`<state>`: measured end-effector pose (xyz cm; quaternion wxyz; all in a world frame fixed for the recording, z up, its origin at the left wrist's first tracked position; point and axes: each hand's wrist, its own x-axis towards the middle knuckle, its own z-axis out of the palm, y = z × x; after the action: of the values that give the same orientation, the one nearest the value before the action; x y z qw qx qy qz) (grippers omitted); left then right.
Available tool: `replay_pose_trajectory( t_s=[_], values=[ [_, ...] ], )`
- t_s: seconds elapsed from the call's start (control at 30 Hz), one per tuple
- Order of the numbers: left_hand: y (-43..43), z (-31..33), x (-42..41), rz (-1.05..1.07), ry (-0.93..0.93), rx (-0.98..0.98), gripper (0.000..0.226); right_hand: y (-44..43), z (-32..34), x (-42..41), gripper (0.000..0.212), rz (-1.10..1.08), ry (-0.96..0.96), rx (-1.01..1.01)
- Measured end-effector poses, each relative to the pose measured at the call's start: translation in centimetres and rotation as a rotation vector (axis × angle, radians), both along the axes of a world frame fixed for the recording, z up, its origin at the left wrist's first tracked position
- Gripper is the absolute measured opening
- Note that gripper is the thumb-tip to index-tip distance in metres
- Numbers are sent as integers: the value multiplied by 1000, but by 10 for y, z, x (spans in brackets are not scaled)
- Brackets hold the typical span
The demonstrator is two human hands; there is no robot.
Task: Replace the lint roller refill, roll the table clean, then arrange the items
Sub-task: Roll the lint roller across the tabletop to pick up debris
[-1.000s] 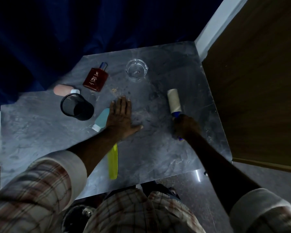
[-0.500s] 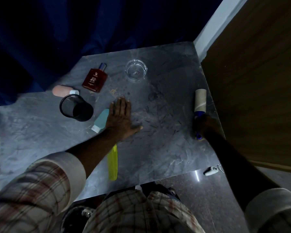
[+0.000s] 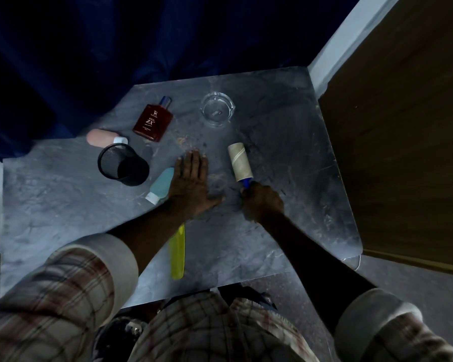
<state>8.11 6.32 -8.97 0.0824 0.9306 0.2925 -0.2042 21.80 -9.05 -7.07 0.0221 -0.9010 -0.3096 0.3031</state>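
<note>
1. Head view: glass ashtray [image 3: 217, 108] holds one small grey scrap; black mesh cup [image 3: 123, 164] lies tipped, interior too dark to read.
2. Left hand [image 3: 191, 182] lies flat on the table [image 3: 285, 231], fingers together, thumb out.
3. Right hand [image 3: 262, 201] is wrapped around the lint roller [image 3: 240, 162]'s blue handle, mostly hiding it; the roll rests on the table.

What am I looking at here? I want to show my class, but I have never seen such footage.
There is no machine: a person wears a camera on the head, looking down at their own hands. The left hand lies flat on the grey table. The right hand grips the blue handle of a lint roller, its roll resting on the table. Also there: a dark red bottle, a glass ashtray, a black mesh cup on its side, a pink tube, a teal tube and a yellow strip.
</note>
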Motion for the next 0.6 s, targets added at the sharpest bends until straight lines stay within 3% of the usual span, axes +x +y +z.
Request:
replay_pose_trajectory(
  t_s=[0.17, 0.33, 0.6],
  values=[
    [1, -3, -1, 1, -8, -3, 132, -1, 2, -11, 39, -29, -84, 63],
    [1, -5, -1, -4, -10, 6, 132, 5, 8, -6, 35, -32, 4, -9],
    [1, -3, -1, -9, 2, 2, 133, 13, 14, -12, 60, -81, -31, -35]
  ],
)
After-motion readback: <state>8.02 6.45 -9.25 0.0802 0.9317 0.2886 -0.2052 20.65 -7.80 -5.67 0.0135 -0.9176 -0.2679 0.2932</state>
